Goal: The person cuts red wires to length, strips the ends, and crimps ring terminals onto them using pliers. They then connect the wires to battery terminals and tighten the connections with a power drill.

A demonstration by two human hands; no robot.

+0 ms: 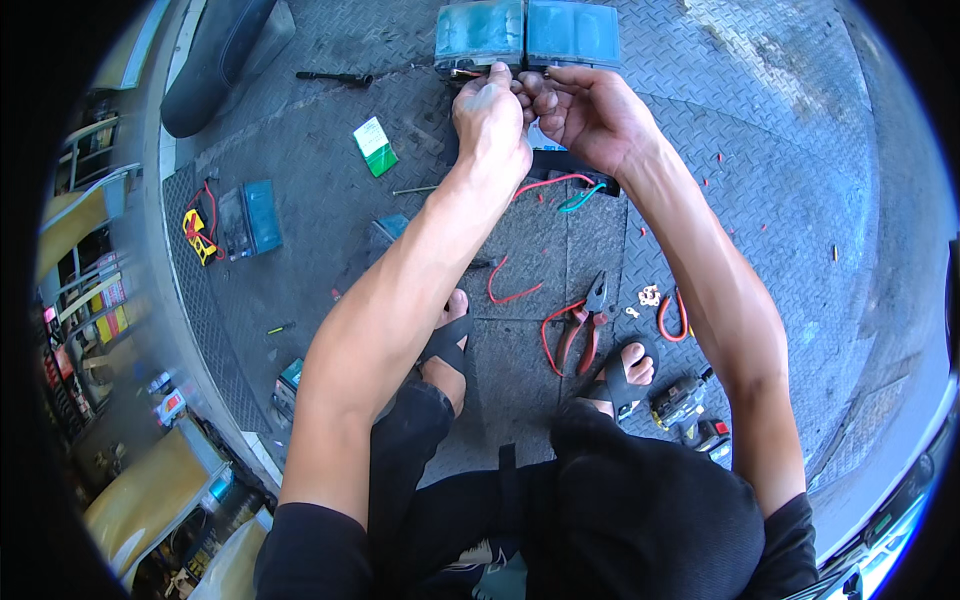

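Two batteries with teal tops, a left one (480,32) and a right one (573,36), stand side by side at the far edge of view. My left hand (490,125) is at the near side of the left battery, its thumb up by a terminal and its fingers curled. My right hand (600,122) is at the near side of the right battery, fingers bent and pinched together. The two hands' fingertips nearly meet; what they pinch is too small to make out. Below them lie a red wire (552,181) and a green wire piece (581,198).
Pliers with red handles (583,335) lie between my feet, near copper-coloured lugs (649,296) and a red wire loop (673,318). A power drill (682,402) is by my right foot. Leftward are another teal battery (262,216), a green-and-white packet (375,147) and a black ratchet-like tool (335,78).
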